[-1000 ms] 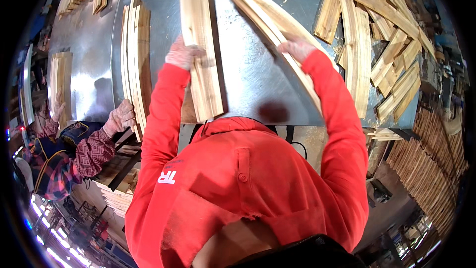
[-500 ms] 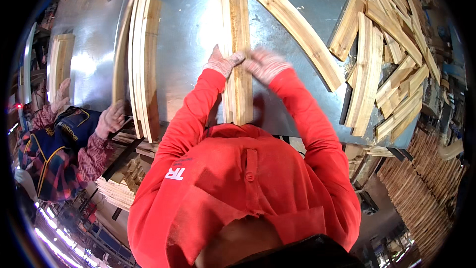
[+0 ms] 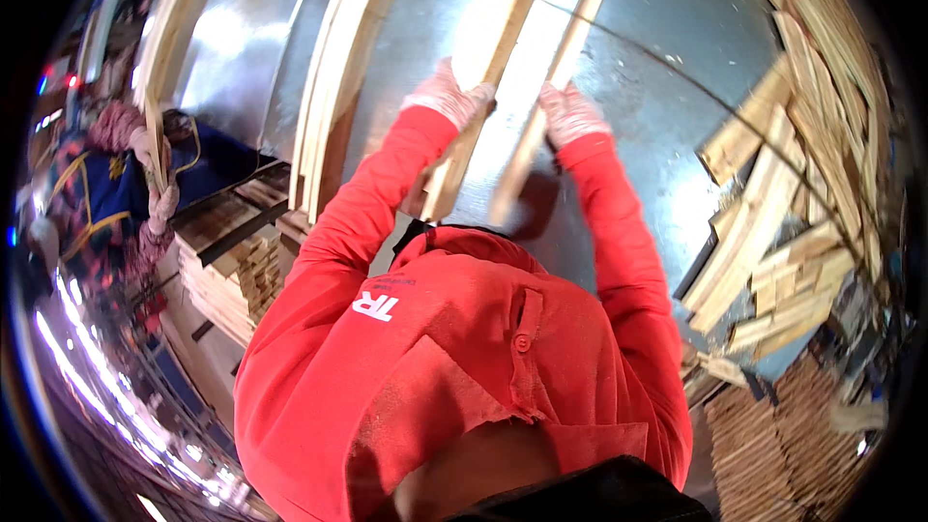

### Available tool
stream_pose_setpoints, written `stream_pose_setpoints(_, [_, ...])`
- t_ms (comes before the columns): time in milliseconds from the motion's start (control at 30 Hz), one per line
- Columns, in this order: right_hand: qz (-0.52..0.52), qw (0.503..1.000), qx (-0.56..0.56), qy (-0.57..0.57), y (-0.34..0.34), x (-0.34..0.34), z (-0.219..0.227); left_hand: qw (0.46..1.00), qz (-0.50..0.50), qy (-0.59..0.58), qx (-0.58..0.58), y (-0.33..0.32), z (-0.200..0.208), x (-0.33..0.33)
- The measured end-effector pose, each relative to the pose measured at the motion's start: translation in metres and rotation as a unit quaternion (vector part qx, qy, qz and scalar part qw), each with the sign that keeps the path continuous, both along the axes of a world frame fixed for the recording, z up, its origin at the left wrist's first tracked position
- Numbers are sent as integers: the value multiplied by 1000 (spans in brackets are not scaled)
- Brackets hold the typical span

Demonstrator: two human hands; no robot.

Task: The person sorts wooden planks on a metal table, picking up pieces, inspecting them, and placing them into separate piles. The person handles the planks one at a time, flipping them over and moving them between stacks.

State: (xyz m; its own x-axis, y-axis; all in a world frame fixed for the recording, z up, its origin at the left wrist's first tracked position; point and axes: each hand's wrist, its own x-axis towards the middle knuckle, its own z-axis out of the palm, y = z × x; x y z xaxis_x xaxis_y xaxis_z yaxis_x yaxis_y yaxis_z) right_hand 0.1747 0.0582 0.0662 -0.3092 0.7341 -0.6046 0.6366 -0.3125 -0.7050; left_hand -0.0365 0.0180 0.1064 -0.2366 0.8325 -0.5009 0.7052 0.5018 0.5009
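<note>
Head view: only one camera here, two gloved hands in it, one board each
Left hand (image 3: 447, 97): wrapped round the edge of one pale board (image 3: 498, 39), thumb over its side; underside's hidden, so can't tell how the fingers sit
Right hand (image 3: 572, 114): clamped on one narrow board (image 3: 573, 39), kinda blurry, a gap between it and the pale one
Where the two boards are: over the grey metal desk (image 3: 638, 126), right in front of the red top (image 3: 454, 329)
Bundle (image 3: 338, 77): one, left of the left hand, at least three boards
Heap (image 3: 764, 203): one, right side, easily ten-plus boards, overlapping too much for an exact count
Co-worker (image 3: 97, 179): one, far left, holding a thin strip
</note>
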Motion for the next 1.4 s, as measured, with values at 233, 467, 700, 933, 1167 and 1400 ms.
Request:
stream_pose_setpoints(233, [109, 982, 117, 99, -50, -95, -70, 996, -2, 58, 67, -74, -11, -11])
stream_pose_setpoints(467, [4, 997, 67, 34, -61, -150, -39, 984, 83, 118, 109, -85, -12, -163])
stream_pose_setpoints(700, [44, 983, 128, 125, -67, -222, -57, 997, 17, 78, 2, -48, -30, -213])
stream_pose_setpoints(933, [-103, 855, 389, -328, -23, 56, -3, 904, 214, 11, 371, -50, -19, -221])
stream_pose_setpoints(1167, [-170, 825, 78, -533, -114, 344, 28, 952, -120, -258, 111, 17, 5, 113])
stream_pose_setpoints(1400, [-214, 962, 107, 131, -133, 412, 32, 826, -99, -514, -210, -22, -96, 380])
